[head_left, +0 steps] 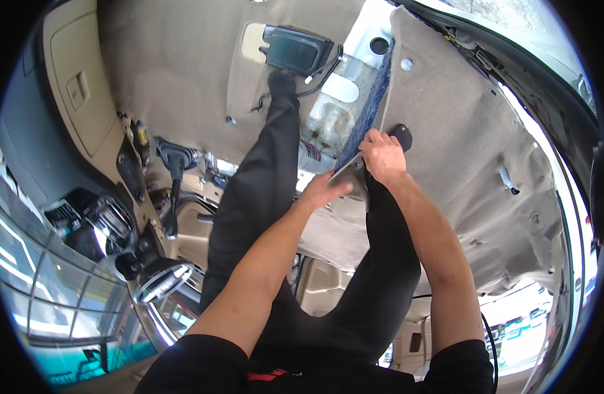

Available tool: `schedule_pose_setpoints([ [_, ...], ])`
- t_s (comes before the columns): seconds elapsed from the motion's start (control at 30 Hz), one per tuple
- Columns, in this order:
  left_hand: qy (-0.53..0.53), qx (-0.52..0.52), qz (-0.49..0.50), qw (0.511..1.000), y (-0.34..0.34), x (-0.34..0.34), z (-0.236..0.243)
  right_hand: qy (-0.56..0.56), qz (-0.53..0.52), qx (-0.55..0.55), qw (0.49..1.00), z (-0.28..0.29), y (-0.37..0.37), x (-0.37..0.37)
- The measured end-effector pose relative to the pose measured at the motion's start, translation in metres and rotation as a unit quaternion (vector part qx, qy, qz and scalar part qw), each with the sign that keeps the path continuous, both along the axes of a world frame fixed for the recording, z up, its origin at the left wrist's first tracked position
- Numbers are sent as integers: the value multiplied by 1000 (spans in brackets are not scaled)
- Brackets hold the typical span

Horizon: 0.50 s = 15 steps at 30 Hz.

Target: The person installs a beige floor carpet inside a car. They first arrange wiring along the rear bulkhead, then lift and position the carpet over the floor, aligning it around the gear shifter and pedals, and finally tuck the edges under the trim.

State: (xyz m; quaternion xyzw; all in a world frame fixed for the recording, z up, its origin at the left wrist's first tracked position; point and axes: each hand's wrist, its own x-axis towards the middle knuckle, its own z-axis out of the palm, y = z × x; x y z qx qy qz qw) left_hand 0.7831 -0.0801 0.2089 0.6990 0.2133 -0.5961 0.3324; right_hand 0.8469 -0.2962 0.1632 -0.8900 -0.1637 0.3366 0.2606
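Note:
A grey-beige car floor carpet (453,98) is partly lifted, and its cut edge shows a blue fibrous underlay (367,121). My right hand (383,156) pinches this edge, fingers curled over it. Lower and to the left, my left hand (320,192) holds the carpet's lower corner, its thumb on top and its other fingers mostly hidden. Next to the edge lies bare whitish metal floor (328,121) with oval marks and a round dark hole. A bundle of thin wires (310,151) runs over the metal just above my left hand.
A dark rectangular module (295,50) sits in a carpet cut-out at the top, with a loose black cable (325,77) beside it. To the left are a gear lever (175,161) and a beige glovebox panel (82,85). My legs stand between; a door frame (512,92) borders the right.

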Motion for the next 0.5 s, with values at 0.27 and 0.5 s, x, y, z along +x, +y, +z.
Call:
schedule_pose_setpoints([
  [0.27,-10,10,-364,931,45,56,-56,27,-13,3,1000,-5,54,26],
  [0.5,32,-53,-426,902,95,135,-31,61,-33,16,997,2,105,93],
])
